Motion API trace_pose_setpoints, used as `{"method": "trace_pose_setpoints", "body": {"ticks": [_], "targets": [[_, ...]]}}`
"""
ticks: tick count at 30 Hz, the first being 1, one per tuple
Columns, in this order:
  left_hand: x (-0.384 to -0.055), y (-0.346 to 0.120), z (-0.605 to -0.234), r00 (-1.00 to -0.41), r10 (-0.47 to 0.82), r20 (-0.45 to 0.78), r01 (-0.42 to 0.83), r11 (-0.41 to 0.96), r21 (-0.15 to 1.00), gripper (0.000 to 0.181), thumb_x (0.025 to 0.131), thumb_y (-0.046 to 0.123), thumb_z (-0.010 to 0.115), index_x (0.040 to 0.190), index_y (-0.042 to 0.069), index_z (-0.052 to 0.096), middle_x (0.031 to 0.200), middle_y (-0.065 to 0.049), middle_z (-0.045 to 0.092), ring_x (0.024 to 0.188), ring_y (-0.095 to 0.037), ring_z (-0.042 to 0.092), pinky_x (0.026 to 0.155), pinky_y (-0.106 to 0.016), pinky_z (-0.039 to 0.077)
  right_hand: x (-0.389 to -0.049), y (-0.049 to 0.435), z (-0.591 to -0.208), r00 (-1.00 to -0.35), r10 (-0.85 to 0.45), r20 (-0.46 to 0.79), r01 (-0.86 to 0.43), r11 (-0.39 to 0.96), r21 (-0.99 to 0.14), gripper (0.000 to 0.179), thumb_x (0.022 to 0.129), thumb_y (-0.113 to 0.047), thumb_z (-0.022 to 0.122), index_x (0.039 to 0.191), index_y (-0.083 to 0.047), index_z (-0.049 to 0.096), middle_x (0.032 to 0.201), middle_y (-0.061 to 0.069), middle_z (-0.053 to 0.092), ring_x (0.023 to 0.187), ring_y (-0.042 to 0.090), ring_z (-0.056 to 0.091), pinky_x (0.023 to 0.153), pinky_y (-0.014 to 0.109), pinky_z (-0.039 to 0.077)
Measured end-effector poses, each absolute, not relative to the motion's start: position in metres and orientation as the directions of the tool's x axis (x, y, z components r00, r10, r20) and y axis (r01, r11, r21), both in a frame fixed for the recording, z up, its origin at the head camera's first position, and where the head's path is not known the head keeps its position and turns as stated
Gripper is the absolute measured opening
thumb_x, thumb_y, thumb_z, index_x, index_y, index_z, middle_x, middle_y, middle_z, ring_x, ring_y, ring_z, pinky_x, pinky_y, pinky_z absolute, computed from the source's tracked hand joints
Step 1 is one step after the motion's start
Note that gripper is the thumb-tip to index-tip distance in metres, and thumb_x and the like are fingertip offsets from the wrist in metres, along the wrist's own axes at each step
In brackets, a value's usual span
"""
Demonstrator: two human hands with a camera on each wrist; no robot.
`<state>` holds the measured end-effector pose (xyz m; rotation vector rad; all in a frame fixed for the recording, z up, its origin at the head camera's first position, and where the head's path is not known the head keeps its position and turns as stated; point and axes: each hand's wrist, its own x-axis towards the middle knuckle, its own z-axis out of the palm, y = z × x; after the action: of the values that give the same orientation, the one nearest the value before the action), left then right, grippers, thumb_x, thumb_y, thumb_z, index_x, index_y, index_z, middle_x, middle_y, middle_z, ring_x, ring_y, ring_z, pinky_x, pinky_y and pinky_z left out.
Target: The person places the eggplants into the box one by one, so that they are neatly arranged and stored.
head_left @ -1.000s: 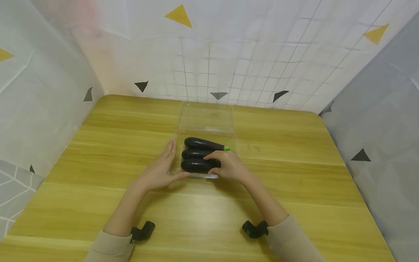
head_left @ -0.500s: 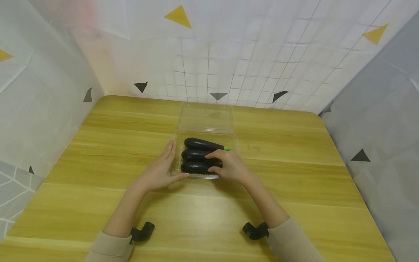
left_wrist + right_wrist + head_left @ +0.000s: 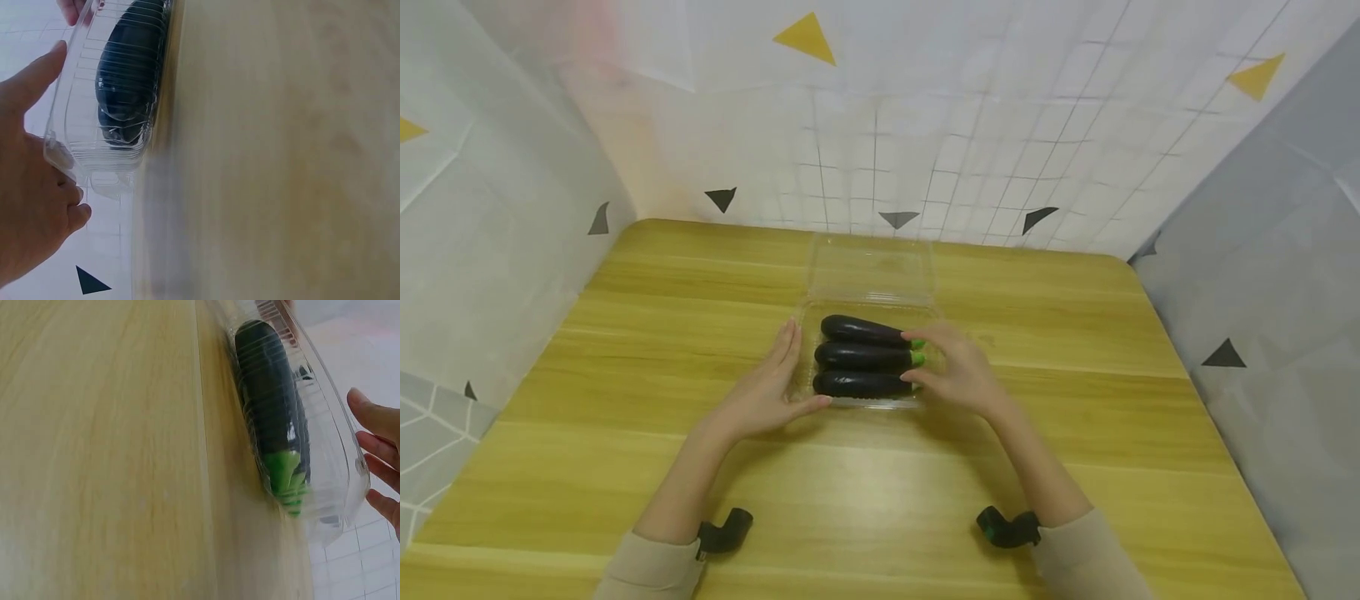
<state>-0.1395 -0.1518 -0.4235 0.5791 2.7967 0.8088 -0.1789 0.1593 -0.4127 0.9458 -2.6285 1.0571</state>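
Three dark eggplants with green stem ends lie side by side in a clear plastic clamshell container: a front eggplant, a middle eggplant and a rear eggplant. My left hand rests against the container's left side, its fingers extended along the wall and its thumb at the front edge. Over the stem ends, at the container's right side, is my right hand, thumb and fingers spread apart and gripping nothing. In the right wrist view, the container wall stands before the right hand.
The container's transparent lid lies folded back toward the rear wall. Wood-grain tabletop surrounds the container. A black wrist device sits on the left forearm, and another black device on the right.
My right hand has let go of the front eggplant and drawn back to the right, uncovering the stem ends. That eggplant shifted slightly before release. My left hand has stayed in place.
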Motion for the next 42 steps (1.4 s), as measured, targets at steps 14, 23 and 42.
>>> {"method": "trace_pose_setpoints", "body": {"ticks": [14, 23, 42], "targets": [[-0.145, -0.149, -0.417, -0.915, 0.402, 0.013, 0.332, 0.736, 0.59, 0.106, 0.086, 0.062, 0.059, 0.155, 0.011, -0.003, 0.161, -0.012, -0.004, 0.146, -0.029, 0.005, 0.114, -0.051, 0.018, -0.18, 0.181, -0.413, -0.77, -0.485, 0.415, -0.638, 0.56, -0.529, 0.056, 0.07, -0.017, 0.087, 0.121, -0.01, 0.065, 0.12, 0.003, 0.065, 0.116, 0.023, 0.052, 0.098, 0.044, 0.043], [-0.147, -0.148, -0.405, -0.934, 0.326, 0.148, 0.341, 0.688, 0.64, 0.079, 0.09, 0.052, 0.061, 0.15, 0.01, 0.031, 0.147, -0.01, 0.04, 0.134, -0.031, 0.038, 0.108, -0.051, 0.033, -0.179, 0.186, -0.41, -0.764, -0.482, 0.428, -0.645, 0.555, -0.526, 0.055, 0.071, -0.018, 0.087, 0.12, -0.007, 0.065, 0.119, 0.001, 0.065, 0.114, 0.024, 0.055, 0.098, 0.044, 0.043], [-0.161, -0.157, -0.394, -0.944, 0.301, 0.135, 0.313, 0.683, 0.66, 0.061, 0.088, 0.028, 0.072, 0.137, 0.004, 0.045, 0.125, -0.012, 0.053, 0.114, -0.03, 0.052, 0.098, -0.046, 0.044, -0.188, 0.189, -0.404, -0.768, -0.489, 0.413, -0.64, 0.577, -0.508, 0.056, 0.066, -0.014, 0.09, 0.115, -0.008, 0.064, 0.111, 0.002, 0.065, 0.104, 0.022, 0.051, 0.088, 0.042, 0.045]]}}
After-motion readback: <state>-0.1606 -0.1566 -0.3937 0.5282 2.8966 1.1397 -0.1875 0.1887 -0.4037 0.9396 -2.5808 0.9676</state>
